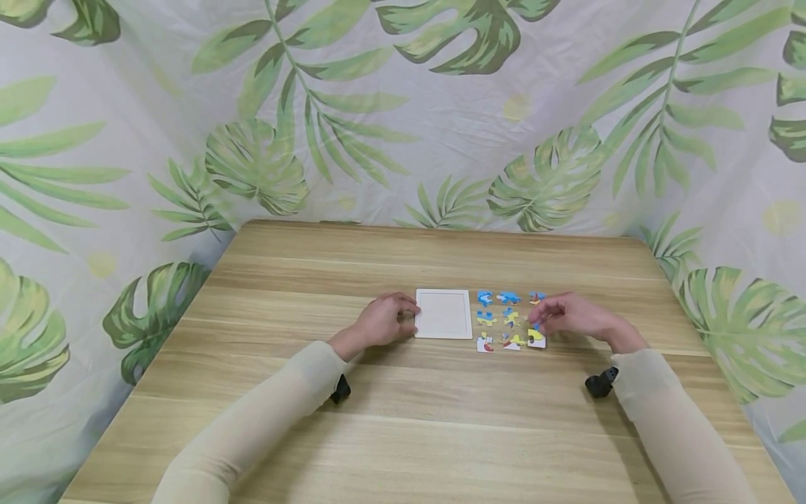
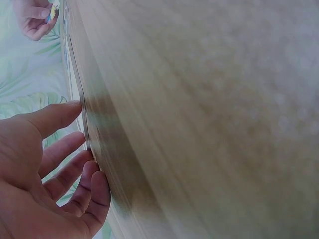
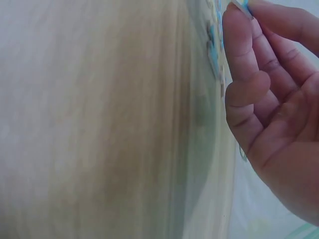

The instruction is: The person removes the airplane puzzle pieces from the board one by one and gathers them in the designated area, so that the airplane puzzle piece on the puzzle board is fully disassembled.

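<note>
A white square puzzle tray (image 1: pixel 443 315) lies flat on the wooden table. At its left edge rests my left hand (image 1: pixel 385 319), thumb and fingertips touching the rim, fingers loosely bent. In the left wrist view those fingers (image 2: pixel 65 154) stand against the tabletop and tray edge. Over the right side of the loose pieces, my right hand (image 1: pixel 573 315) pinches a small jigsaw piece (image 3: pixel 243 7) between thumb and fingertips. The left wrist view shows that piece's yellow and blue face. Below this hand lies a yellow-and-white piece (image 1: pixel 536 341).
Several jigsaw pieces lie in rows right of the tray, among them a blue piece (image 1: pixel 509 297), a blue-and-yellow piece (image 1: pixel 485 318) and a white-and-red piece (image 1: pixel 485 344). A leaf-patterned cloth (image 1: pixel 352 140) hangs behind the wooden table (image 1: pixel 428 420).
</note>
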A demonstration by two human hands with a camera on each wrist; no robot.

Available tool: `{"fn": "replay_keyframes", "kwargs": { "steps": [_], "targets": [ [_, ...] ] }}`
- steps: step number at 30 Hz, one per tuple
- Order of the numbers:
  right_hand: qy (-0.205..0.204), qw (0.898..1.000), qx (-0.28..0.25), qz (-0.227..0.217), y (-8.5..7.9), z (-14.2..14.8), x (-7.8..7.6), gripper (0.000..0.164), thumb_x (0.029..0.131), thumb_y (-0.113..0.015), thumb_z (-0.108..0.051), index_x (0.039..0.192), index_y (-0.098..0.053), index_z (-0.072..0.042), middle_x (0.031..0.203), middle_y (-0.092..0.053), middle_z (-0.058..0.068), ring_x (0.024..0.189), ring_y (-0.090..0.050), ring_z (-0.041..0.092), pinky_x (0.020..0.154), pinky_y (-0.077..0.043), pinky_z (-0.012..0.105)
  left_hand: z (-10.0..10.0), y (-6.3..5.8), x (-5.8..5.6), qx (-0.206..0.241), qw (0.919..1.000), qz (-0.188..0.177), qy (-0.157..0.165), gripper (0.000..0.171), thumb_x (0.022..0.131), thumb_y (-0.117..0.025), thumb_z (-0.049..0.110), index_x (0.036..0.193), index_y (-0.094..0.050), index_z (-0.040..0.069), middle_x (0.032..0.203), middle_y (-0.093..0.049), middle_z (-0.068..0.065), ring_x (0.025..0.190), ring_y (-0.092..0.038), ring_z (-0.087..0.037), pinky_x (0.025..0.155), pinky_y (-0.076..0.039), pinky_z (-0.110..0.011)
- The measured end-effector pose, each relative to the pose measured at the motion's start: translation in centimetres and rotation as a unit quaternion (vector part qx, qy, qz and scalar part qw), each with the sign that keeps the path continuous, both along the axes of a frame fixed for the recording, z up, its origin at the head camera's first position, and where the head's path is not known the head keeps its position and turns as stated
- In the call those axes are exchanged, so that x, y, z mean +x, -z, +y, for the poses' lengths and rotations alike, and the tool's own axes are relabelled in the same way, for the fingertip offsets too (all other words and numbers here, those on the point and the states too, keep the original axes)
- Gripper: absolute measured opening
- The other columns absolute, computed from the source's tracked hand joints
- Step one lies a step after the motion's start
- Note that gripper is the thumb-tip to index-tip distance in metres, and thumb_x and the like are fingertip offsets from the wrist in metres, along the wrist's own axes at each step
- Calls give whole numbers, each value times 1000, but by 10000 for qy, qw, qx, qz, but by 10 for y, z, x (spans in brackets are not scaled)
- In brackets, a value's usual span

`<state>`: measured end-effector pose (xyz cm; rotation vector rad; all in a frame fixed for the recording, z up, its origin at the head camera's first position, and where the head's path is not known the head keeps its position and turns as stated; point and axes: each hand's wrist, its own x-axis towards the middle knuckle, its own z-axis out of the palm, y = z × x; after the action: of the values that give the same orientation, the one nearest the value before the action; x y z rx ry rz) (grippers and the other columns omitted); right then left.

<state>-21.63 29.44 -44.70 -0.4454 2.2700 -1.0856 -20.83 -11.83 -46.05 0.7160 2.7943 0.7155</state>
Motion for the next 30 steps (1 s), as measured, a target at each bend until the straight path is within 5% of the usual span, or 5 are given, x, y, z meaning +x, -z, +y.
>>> {"fn": "replay_keyframes", "kwargs": {
  "steps": [22, 30],
  "targets": [
    [29, 10000, -31, -29, 8, 6, 3, 27, 90, -73, -14, 116, -70, -7, 117, -72, 12, 104, -66, 14, 79, -54, 24, 0, 2, -2, -19, 9998, 160, 106, 37, 85, -80, 22, 119, -73, 10, 130, -67, -7, 113, -66, -25, 99, -53, -40],
    [115, 9999, -21, -32, 6, 8, 5, 27, 91, -72, -14, 117, -70, -10, 119, -72, 12, 103, -67, 13, 71, -52, 25, 0, 4, -3, -28, 9997, 215, 95, 36, 85, -80, 23, 118, -74, 11, 129, -67, -6, 109, -66, -23, 96, -54, -39]
  ]
}}
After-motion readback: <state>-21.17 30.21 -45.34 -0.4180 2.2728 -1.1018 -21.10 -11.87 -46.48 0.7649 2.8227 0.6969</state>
